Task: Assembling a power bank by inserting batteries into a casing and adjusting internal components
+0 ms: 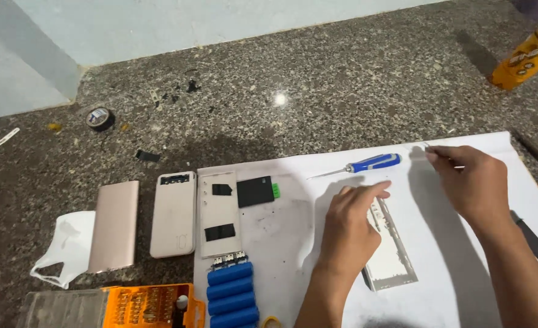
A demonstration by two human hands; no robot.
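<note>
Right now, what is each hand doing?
Left hand: pressing down on the white frame, holding nothing.
Right hand: closed, pinching something thin; what it is cannot be told.

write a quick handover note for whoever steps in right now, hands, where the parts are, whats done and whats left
Left hand: open, fingers resting on the white frame panel on the white sheet.
Right hand: pinching a thin metal tool, tip up off the sheet.
Parts: blue-handled screwdriver lies above the left hand. Blue cell pack, black circuit board and white inner tray sit at the sheet's left edge. White case shell and pink metal sleeve lie on the stone counter; orange bit set in front.
Done: the device is apart, cells out.
Left: all pieces remain separate; nothing rejoined.
</note>
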